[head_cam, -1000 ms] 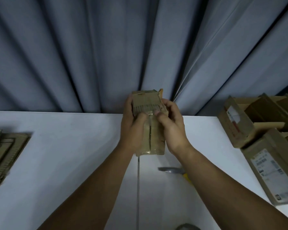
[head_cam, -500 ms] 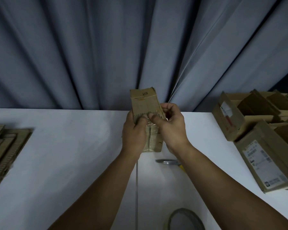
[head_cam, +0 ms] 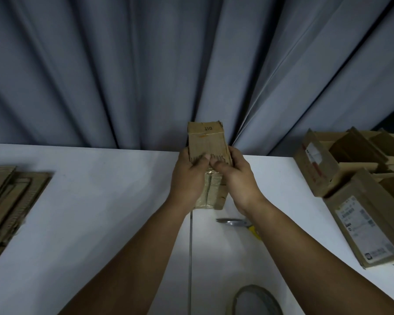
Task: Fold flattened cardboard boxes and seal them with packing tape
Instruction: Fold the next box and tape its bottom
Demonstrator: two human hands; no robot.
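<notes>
A small brown cardboard box [head_cam: 206, 142] is held upright above the white table [head_cam: 100, 201], its lower face covered with shiny tape. My left hand [head_cam: 187, 180] grips its left side and my right hand [head_cam: 234, 178] grips its right side. Both thumbs press side by side on the front face at the edge of a flap. The box's upper flap stands up against the curtain. A roll of packing tape [head_cam: 255, 301] lies at the table's near edge, partly cut off by the frame.
Flattened cardboard boxes [head_cam: 7, 201] are stacked at the left edge. Folded boxes [head_cam: 359, 194] with labels sit at the right. Scissors [head_cam: 237, 222] with a yellow handle lie under my right wrist. A grey curtain [head_cam: 146, 64] hangs behind the table.
The upper flap has swung up and now stands taller above my thumbs. My hands moved slightly lower on the box, and the tape roll came further into view.
</notes>
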